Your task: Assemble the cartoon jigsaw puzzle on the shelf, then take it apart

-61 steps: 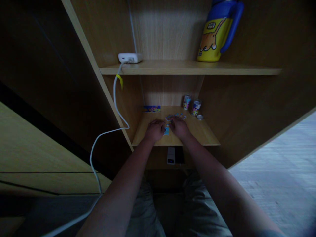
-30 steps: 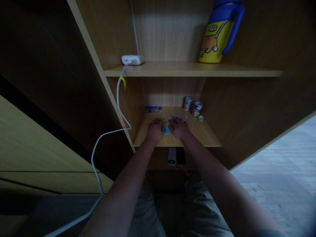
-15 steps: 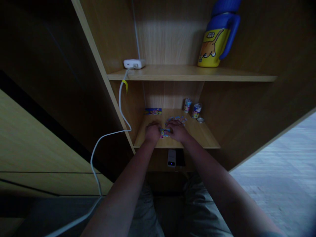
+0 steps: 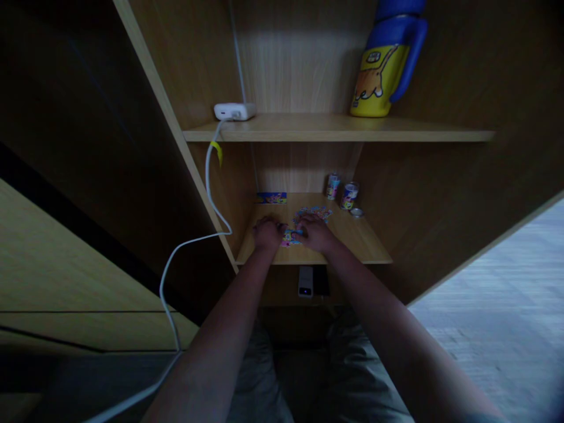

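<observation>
My left hand [image 4: 265, 232] and my right hand [image 4: 314, 232] rest close together on the lower wooden shelf [image 4: 352, 247]. Between the fingertips lies a small patch of joined colourful puzzle pieces [image 4: 289, 237], touched by both hands. More loose puzzle pieces [image 4: 315, 211] are scattered just beyond my right hand. The light is dim and the fingers' grip is hard to make out.
Two small printed cans [image 4: 341, 191] and a round lid [image 4: 356, 212] stand at the shelf's back right; a flat colourful card [image 4: 271, 198] at back left. On the upper shelf sit a white charger [image 4: 234, 110] with its cable [image 4: 207, 194] and a yellow-blue jug [image 4: 386, 61]. A small device [image 4: 305, 281] hangs below.
Both hands have drawn toward the shelf's front edge, and the joined pieces between them slid along and grew from a small blue bit to a wider patch.
</observation>
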{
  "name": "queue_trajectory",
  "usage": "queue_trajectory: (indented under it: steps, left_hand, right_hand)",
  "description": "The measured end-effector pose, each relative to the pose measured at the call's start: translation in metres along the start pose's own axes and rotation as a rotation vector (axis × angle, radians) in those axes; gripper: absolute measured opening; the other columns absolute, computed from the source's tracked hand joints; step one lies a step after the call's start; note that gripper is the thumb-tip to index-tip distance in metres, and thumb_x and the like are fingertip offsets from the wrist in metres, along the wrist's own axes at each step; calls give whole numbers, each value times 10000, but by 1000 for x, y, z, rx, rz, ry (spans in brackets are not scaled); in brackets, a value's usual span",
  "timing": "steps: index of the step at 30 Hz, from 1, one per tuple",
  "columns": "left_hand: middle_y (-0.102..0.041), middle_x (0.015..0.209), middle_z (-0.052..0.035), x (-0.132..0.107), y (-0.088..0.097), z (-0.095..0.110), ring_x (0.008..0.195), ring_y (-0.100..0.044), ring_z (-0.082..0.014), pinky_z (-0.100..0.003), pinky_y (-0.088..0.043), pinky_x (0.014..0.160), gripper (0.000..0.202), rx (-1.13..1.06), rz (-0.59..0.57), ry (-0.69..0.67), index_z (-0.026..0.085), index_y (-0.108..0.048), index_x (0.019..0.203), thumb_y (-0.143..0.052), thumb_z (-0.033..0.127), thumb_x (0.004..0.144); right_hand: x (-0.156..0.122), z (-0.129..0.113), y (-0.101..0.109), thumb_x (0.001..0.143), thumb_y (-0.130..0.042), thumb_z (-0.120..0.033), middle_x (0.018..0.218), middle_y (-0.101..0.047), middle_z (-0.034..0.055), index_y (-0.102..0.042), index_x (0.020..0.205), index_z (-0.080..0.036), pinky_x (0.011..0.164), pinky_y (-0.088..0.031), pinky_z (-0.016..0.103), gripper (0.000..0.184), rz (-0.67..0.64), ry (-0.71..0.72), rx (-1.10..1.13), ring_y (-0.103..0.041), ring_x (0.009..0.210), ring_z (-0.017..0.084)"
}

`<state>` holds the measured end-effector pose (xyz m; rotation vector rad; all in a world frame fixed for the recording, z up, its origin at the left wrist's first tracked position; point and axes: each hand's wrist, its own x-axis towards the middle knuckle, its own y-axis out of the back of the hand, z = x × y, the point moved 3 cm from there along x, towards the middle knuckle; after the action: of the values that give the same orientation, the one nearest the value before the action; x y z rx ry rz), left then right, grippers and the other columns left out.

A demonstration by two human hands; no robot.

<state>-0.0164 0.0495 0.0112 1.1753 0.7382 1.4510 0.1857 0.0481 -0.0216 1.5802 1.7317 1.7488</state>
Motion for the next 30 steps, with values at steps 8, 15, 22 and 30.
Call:
queue_trajectory:
  steps: [8, 15, 22, 30]
  left_hand:
    - [-748, 1367, -210, 3, -1, -3, 1334, -662, -422, -510, -523, 1102, 409, -13, -37, 37, 182, -844, 1209, -719, 519, 1015]
    - [-835, 1073, -109, 7, -9, -11, 1092, -774, -317, -459, -557, 1055, 127, -443, 22, 16, 221, -778, 1035, -814, 252, 918]
    - [-837, 1016, -84, 11, -15, -20, 962, -781, -261, -399, -609, 924, 76, -645, 79, -24, 215, -739, 960, -778, 217, 895]
    - [-841, 1118, -121, 13, -14, -26, 1048, -797, -248, -400, -605, 1002, 139, -730, 132, -64, 194, -731, 1025, -626, 115, 979]
  right_hand:
    - [-1, -2, 1, 995, -796, -536, 1186, -773, 123, -755, 975, -242, 1177, -457, 523, 298, 2, -2, -3, -673, 1240, 318]
    - [-1, -6, 4, 988, -794, -407, 1185, -782, 121, -778, 1070, -231, 1175, -466, 503, 194, -7, 1, -44, -677, 1227, 316]
    - [-1, -7, 2, 1042, -707, -371, 1376, -785, 120, -817, 1253, -249, 1244, -441, 522, 268, -27, -27, -56, -670, 1341, 314]
    - [-3, -7, 2, 1056, -677, -373, 1444, -752, 150, -764, 1393, -213, 1258, -430, 543, 383, -16, -72, -64, -631, 1402, 333]
